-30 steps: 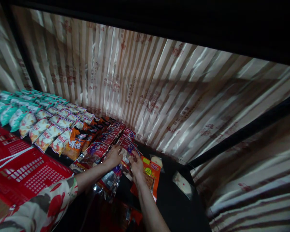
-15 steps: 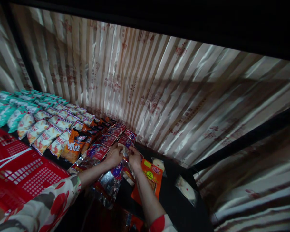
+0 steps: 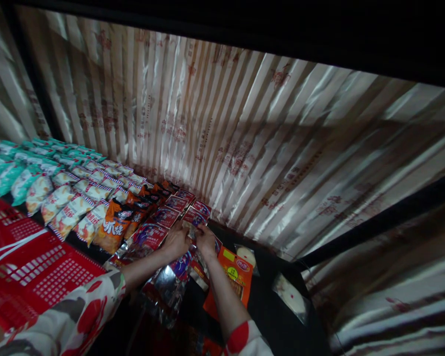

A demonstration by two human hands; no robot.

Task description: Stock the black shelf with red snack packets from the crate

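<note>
My left hand (image 3: 176,241) and my right hand (image 3: 205,241) are close together over the rows of dark red and purple snack packets (image 3: 165,216). Fingers of both hands are curled onto a small, partly see-through snack packet (image 3: 189,228) between them, most of it covered. Under my left forearm lies a shiny clear-ended packet (image 3: 166,282) with a purple print. An orange snack bag (image 3: 235,277) lies flat just right of my right wrist, partly behind the forearm.
Orange-and-black bags (image 3: 113,225), white striped bags (image 3: 72,215) and teal bags (image 3: 25,183) stand in rows at left. A red basket (image 3: 70,274) is in front of them. Two clear packs with pale contents (image 3: 291,296) lie on the black shelf (image 3: 267,316). A pleated curtain hangs behind.
Both hands stay at nearly the same spot, with only slight finger movement on the packet. The view has shifted a little; the packets lie as before.
</note>
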